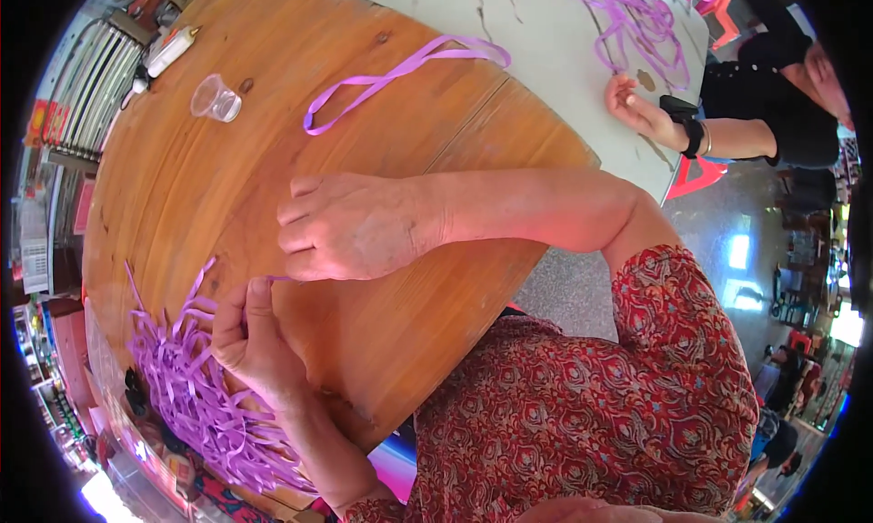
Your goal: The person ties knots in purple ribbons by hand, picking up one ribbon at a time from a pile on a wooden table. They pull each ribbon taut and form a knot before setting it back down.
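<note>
My left hand (257,334) is over the wooden table, its thumb and fingers pinched on a purple ribbon (280,278). Only a short piece of that ribbon shows, running toward my right hand (356,227). The right hand is closed, its back turned up and its fingers curled, so its hold on the ribbon is mostly hidden. Beside my left hand lies a large heap of loose purple ribbon strips (205,405). Farther off, a long looped purple ribbon (364,85) rests across the wooden table and onto the white surface.
A clear plastic cup (216,98) and a white bottle (173,50) stand on the wooden table (182,196). On the white table (555,68) lies a tangle of purple ribbons (641,23). Another person's hand (646,114) rests at that table's edge.
</note>
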Demonstrator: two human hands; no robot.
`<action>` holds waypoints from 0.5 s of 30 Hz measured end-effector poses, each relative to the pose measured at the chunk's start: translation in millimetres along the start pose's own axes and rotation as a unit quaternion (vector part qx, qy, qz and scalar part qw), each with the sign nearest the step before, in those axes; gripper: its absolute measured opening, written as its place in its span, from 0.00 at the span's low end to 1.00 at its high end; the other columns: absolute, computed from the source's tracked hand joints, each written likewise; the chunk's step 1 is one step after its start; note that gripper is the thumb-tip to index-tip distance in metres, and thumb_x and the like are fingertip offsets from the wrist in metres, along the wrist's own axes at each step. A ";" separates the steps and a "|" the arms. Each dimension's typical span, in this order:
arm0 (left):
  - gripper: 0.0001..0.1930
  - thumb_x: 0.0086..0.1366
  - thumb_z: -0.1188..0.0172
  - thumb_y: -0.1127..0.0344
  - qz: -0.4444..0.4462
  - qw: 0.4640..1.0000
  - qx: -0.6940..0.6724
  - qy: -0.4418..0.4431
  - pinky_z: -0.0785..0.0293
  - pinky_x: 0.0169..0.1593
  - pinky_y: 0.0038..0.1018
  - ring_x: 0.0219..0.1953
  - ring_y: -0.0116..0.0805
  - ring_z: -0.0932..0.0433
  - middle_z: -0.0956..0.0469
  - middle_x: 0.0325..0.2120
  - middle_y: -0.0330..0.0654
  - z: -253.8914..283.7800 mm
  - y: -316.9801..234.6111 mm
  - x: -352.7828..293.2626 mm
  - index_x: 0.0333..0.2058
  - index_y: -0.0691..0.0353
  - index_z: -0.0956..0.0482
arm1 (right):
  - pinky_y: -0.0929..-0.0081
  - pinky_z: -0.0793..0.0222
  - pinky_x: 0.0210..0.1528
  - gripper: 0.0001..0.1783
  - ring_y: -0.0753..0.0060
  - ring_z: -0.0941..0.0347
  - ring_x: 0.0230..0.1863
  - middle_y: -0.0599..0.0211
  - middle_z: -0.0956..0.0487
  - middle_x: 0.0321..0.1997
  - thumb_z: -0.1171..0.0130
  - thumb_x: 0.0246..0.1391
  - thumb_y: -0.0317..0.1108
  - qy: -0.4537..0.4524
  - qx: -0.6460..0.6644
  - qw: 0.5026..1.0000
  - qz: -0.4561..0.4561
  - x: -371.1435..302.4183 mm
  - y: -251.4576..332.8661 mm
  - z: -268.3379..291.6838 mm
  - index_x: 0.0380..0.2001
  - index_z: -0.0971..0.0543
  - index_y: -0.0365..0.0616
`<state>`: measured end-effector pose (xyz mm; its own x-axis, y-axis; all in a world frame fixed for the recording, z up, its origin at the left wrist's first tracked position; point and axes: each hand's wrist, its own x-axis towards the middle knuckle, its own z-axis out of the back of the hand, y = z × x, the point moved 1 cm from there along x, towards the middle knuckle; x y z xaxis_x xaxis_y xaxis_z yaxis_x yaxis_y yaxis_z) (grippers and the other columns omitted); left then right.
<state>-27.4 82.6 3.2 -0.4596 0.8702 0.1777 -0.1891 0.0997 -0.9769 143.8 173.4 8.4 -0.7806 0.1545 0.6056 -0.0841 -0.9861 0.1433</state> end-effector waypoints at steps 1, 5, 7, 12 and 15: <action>0.02 0.58 0.40 0.75 0.000 1.000 0.003 -0.003 0.52 0.20 0.11 0.17 0.11 0.43 0.28 0.18 0.28 1.6 -3.3 -0.5 0.28 0.66 0.20 | 0.71 0.38 0.38 0.07 0.71 0.32 0.34 0.74 0.31 0.23 0.45 0.42 0.37 -0.002 0.004 1.000 0.002 0.6 0.1 -2.0 0.17 0.27 0.48; 0.02 0.58 0.40 0.75 0.032 0.999 -0.011 0.002 0.47 0.22 0.10 0.20 0.12 0.39 0.26 0.20 0.30 0.6 -4.7 -1.5 0.29 0.66 0.20 | 0.71 0.37 0.39 0.06 0.71 0.32 0.34 0.73 0.31 0.23 0.46 0.43 0.37 -0.013 0.024 1.000 -0.006 0.7 -0.8 -4.6 0.20 0.26 0.47; 0.01 0.58 0.40 0.75 0.017 1.000 0.005 -0.013 0.46 0.22 0.10 0.20 0.12 0.37 0.26 0.21 0.31 0.9 -5.0 -1.4 0.29 0.66 0.20 | 0.71 0.37 0.39 0.06 0.71 0.32 0.34 0.73 0.31 0.23 0.46 0.43 0.37 -0.012 0.029 0.999 -0.007 1.5 0.4 -3.5 0.20 0.26 0.47; 0.02 0.58 0.40 0.76 0.038 0.999 -0.026 -0.015 0.44 0.23 0.10 0.21 0.14 0.35 0.25 0.23 0.32 -1.7 -0.6 0.3 0.30 0.66 0.21 | 0.71 0.37 0.40 0.07 0.70 0.32 0.34 0.73 0.31 0.23 0.45 0.46 0.38 0.020 0.013 1.000 -0.004 1.0 -0.1 -6.6 0.22 0.26 0.48; 0.03 0.57 0.40 0.77 -0.046 0.998 0.049 0.016 0.39 0.27 0.12 0.28 0.18 0.32 0.25 0.29 0.36 2.2 1.9 4.2 0.31 0.67 0.21 | 0.70 0.36 0.40 0.10 0.69 0.32 0.35 0.73 0.30 0.24 0.44 0.47 0.42 0.015 -0.043 0.998 -0.044 7.2 -15.8 8.2 0.26 0.25 0.48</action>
<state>-31.6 85.3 2.3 -0.4088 0.8749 0.2599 -0.3133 0.1330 -0.9403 144.6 190.7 17.0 -0.7856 0.2397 0.5705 -0.2045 -0.9707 0.1263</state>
